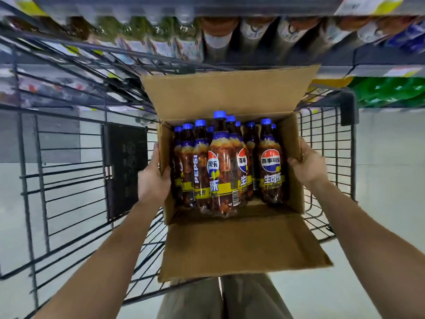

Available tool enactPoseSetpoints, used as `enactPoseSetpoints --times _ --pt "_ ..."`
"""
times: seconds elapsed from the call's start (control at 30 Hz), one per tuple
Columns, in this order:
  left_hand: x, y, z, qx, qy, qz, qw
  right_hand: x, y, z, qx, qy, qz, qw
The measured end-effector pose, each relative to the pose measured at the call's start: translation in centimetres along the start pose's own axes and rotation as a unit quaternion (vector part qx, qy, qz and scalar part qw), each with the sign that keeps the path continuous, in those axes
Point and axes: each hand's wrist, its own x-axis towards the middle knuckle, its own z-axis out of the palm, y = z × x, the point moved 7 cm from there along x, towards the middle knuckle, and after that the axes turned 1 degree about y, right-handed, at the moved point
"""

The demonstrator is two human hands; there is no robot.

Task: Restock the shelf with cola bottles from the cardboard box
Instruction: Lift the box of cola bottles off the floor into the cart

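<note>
Brown plastic cola bottles with blue caps (220,171): about a dozen, upright in the open brown cardboard box (241,245). They're bunched against its left and far walls, with one more by the right wall. There's a bare strip of box floor along the near edge.

Handling, my read:
- Full bottles, so the box is heavy. It's part-empty, so the load can slide and tip if the box tilts.
- The labels are glossy film and likely slippery. Take each bottle by the neck under the cap or round the waist. Plastic, so no breakage worry, but avoid shaking them.
- The cardboard walls flex and both long flaps hang loose. Support the box under the base rather than by the rims.

Left hand (151,178) grips the left wall, fingers flat up the outside and thumb hooked over the rim. Right hand (308,166) does the same on the right wall. Neither hand holds a bottle yet.

The box sits over the right end of a black wire cart (69,180). Can't tell if it's resting there or lifted.

The shelf (379,69) is just past the cart's far edge, with rows of bottles already on it. They're blurred, so I can't spot the gap for the cola.

The pale floor (391,180) shows on both sides.
</note>
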Motion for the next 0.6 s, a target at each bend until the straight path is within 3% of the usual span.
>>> enactPoseSetpoints --times 0.2,0.6 --pt "2.2 -2.1 3.3 0.031 0.018 0.007 0.999 2.8 1.8 3.1 -0.007 0.013 0.004 1.0" --pt "3.7 -5.1 6.6 0.025 0.004 -0.06 0.998 4.1 3.0 4.4 -0.069 0.052 -0.018 0.996"
